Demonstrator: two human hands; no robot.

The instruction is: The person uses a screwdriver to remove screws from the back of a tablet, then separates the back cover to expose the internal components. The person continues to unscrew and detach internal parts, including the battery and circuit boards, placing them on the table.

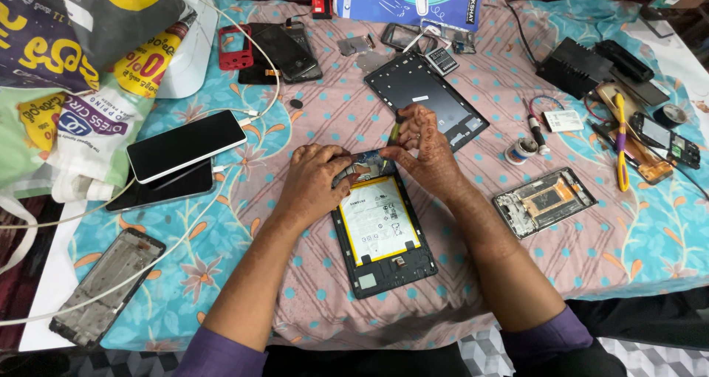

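opened tablet [382, 233] | back off, white battery exposed | flat on patterned cloth | screwdriver [395, 129] upright

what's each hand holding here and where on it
The right hand pinches a small screwdriver low on its shaft, tip down at the opened tablet. The left hand holds nothing; it presses on the tablet's top edge.

- One head-worn camera looks steeply down from above the person's forearms, close over a cloth-covered table [310, 118].
- It faces forward across the table toward its far edge; no second view.
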